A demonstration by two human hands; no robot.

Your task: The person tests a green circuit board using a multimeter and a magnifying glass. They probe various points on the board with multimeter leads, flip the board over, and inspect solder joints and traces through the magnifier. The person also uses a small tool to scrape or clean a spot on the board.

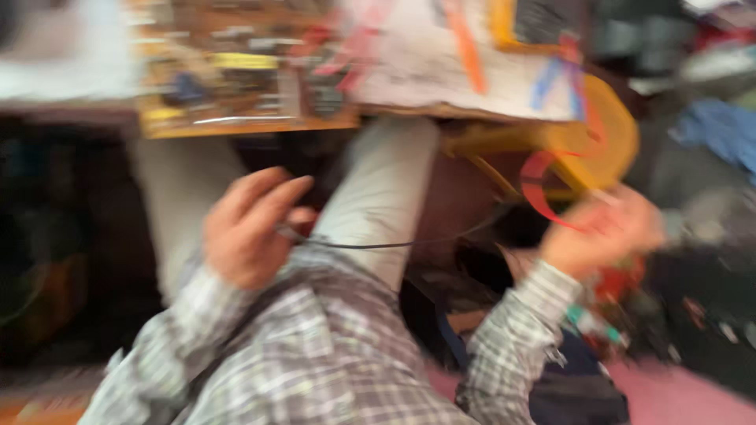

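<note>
The picture is heavily blurred. My left hand (248, 228) hovers over my lap, fingers curled around the end of a thin dark wire (378, 245) that runs right across my light trouser leg (382, 197). My right hand (602, 232) is raised at the right, pinching a curved red strip (539, 193) below a yellow plastic piece (598, 138). Both forearms wear plaid sleeves.
A brown circuit board (236, 71) with many parts lies on the bench edge at the top. Next to it lies white paper (441, 63) with orange and blue strips. Dark clutter and blue cloth (720, 130) fill the right side; pink floor (677, 401) shows at the bottom right.
</note>
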